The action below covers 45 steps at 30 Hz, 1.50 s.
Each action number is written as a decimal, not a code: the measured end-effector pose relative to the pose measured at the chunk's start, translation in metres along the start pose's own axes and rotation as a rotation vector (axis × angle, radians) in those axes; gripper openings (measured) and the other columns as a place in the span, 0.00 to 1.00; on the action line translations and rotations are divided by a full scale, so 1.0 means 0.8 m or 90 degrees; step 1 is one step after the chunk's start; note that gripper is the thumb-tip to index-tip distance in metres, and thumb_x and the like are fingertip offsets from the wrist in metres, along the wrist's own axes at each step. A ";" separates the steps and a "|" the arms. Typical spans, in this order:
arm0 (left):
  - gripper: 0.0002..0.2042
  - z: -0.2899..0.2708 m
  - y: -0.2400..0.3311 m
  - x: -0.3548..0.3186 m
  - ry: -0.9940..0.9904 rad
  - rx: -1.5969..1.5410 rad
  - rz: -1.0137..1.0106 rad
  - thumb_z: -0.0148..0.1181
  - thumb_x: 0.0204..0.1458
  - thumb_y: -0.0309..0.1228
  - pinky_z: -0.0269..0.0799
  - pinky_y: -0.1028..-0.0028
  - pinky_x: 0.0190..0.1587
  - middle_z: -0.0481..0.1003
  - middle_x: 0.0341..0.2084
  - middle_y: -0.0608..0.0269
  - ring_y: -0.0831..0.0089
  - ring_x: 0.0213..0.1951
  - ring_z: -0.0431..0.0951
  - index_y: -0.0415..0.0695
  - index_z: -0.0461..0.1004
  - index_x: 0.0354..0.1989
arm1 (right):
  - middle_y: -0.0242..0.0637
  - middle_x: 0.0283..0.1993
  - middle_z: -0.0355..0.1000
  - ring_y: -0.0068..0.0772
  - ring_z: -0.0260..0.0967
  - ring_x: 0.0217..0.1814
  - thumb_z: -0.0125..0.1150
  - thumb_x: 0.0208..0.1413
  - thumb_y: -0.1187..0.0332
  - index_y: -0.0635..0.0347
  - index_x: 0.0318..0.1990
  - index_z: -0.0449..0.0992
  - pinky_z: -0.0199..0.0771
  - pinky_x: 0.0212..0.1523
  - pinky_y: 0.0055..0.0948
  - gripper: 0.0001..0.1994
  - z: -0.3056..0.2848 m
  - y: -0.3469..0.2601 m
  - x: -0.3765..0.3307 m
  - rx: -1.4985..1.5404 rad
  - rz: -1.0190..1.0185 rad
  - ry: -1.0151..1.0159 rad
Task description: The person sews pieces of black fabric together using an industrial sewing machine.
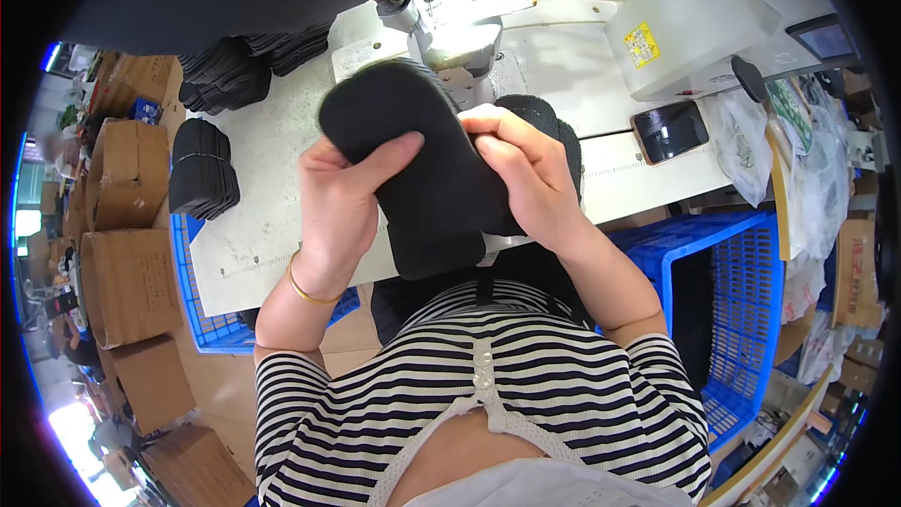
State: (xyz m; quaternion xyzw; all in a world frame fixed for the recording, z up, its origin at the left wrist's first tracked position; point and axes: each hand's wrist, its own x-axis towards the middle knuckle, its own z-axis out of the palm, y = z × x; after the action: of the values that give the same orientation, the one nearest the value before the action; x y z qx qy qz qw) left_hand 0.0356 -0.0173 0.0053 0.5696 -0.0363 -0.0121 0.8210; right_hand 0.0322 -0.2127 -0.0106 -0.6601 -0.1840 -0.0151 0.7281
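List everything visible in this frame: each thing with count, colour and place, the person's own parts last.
black fabric piece: one, black, held up in both hands over the table
sewing machine: one, grey-white, top centre
table: one, white, beneath the machine
stacks of black pieces: several, black, table's left part
phone: one, dark screen, table's right part
crates: two, blue, flanking the person
cardboard boxes: several, brown, far left
plastic bags: several, whitish, far right
bangle: one, gold, left wrist
left hand: grips the piece
right hand: pinches the piece
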 end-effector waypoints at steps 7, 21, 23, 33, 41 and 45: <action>0.09 -0.010 0.011 0.003 0.058 -0.087 0.005 0.61 0.55 0.17 0.76 0.73 0.50 0.81 0.40 0.59 0.72 0.42 0.81 0.38 0.78 0.44 | 0.37 0.42 0.72 0.21 0.72 0.39 0.62 0.57 0.78 0.68 0.43 0.74 0.75 0.38 0.21 0.08 -0.003 0.018 -0.029 -0.121 -0.066 0.034; 0.14 -0.011 0.032 0.040 0.059 -0.007 0.027 0.65 0.50 0.14 0.77 0.72 0.48 0.80 0.39 0.56 0.70 0.41 0.81 0.34 0.75 0.45 | 0.45 0.41 0.78 0.30 0.80 0.38 0.58 0.60 0.79 0.74 0.46 0.73 0.82 0.39 0.24 0.08 0.009 -0.014 -0.009 0.154 0.110 0.117; 0.13 -0.014 0.038 0.058 0.046 0.003 0.035 0.65 0.50 0.14 0.78 0.72 0.47 0.79 0.39 0.56 0.70 0.40 0.81 0.33 0.75 0.45 | 0.45 0.37 0.80 0.29 0.80 0.32 0.57 0.62 0.75 0.74 0.42 0.76 0.80 0.33 0.21 0.08 -0.004 -0.016 0.005 0.130 0.241 -0.035; 0.08 -0.030 0.054 0.152 0.018 0.109 -0.059 0.68 0.47 0.19 0.77 0.73 0.42 0.78 0.31 0.63 0.72 0.36 0.80 0.39 0.78 0.35 | 0.47 0.33 0.81 0.24 0.77 0.25 0.57 0.62 0.70 0.71 0.40 0.77 0.75 0.24 0.18 0.10 0.002 -0.008 0.048 0.149 0.129 0.029; 0.08 -0.036 0.060 0.161 -0.050 0.161 -0.033 0.69 0.48 0.23 0.75 0.73 0.40 0.78 0.31 0.64 0.73 0.35 0.78 0.40 0.79 0.36 | 0.47 0.32 0.80 0.24 0.77 0.24 0.56 0.62 0.72 0.71 0.38 0.76 0.75 0.22 0.19 0.08 0.013 0.000 0.049 0.201 0.118 0.037; 0.09 -0.031 0.040 0.144 0.016 0.673 0.390 0.69 0.47 0.25 0.72 0.73 0.39 0.78 0.32 0.59 0.70 0.35 0.77 0.39 0.78 0.36 | 0.44 0.30 0.80 0.22 0.75 0.21 0.56 0.61 0.74 0.70 0.36 0.76 0.73 0.21 0.18 0.06 0.021 0.005 0.049 0.202 0.105 0.057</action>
State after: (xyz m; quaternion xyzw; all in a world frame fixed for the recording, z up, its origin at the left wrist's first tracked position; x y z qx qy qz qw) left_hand 0.1513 0.0099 0.0316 0.8638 -0.1901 0.2506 0.3936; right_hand 0.0658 -0.1871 -0.0022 -0.5485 -0.0969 0.0448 0.8293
